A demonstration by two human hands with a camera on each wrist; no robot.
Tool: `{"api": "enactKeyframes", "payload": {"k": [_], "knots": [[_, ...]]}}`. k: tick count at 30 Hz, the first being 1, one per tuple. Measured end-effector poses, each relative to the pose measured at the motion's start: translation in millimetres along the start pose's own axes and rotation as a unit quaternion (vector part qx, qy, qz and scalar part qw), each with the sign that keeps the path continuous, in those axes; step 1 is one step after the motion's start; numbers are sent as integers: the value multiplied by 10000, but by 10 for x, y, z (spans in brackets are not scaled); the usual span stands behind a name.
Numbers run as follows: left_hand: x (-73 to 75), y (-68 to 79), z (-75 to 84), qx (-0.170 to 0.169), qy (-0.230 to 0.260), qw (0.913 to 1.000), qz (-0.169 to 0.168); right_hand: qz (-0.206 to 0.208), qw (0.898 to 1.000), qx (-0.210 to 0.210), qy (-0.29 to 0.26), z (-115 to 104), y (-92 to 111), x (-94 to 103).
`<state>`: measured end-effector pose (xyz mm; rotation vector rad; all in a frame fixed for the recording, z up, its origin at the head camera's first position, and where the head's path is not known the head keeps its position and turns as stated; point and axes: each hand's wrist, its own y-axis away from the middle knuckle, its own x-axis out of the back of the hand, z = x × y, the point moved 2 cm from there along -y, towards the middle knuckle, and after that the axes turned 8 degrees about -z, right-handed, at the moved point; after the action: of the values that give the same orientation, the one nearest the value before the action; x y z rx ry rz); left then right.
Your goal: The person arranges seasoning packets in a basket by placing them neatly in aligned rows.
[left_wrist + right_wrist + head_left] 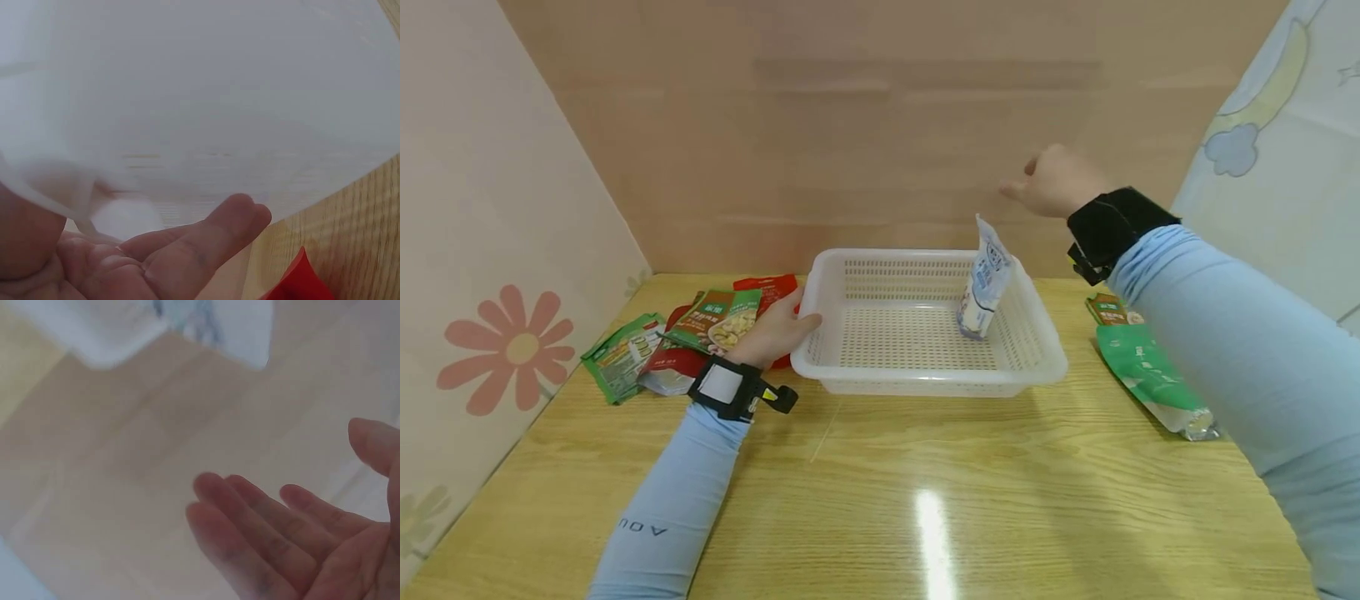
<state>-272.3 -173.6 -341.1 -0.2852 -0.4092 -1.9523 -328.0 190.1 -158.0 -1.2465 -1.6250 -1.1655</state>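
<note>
Gripping the white basket [917, 377], the left hand [777, 331] anchors work that seems barely begun: one pouch [987, 283] stands tilted inside, other packets [711, 314] lie on the bench [880, 492], the right hand [1060, 181] empty, grip loose.

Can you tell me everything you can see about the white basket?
The white basket looks like plastic: a rounded rectangle with a smooth rim, and little slots in its floor and walls. It sits open side up on the wooden-looking table, a long side facing the person. The left hand grips its left end. One white-and-blue packet stands tilted inside, near the right end.
</note>
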Motion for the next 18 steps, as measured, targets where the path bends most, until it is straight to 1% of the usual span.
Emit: {"api": "enactKeyframes", "payload": {"k": [2,5,7,9,11,13,16,18], "knots": [[11,-6,-20,27,-6,10000,13,200,9997,11,136,93,73,85],[29,-22,-48,31,48,10000,12,324,9994,-2,74,282,186,147],[43,-23,-57,24,118,9999,12,387,9992,29,-23,439,262,144],[57,-26,-69,17,173,9998,-4,447,9989,24,-160,631,309,84],[70,-25,-82,22,203,9998,-24,393,9987,-14,-315,843,353,-32],[82,-26,-99,59,247,9997,-34,273,9985,-20,-465,1075,383,-196],[103,-26,-131,92,246,9996,-62,-40,9993,-55,-379,1418,431,-482],[120,-19,-153,141,232,9996,-42,-217,9996,-77,-169,1629,456,-684]]}}
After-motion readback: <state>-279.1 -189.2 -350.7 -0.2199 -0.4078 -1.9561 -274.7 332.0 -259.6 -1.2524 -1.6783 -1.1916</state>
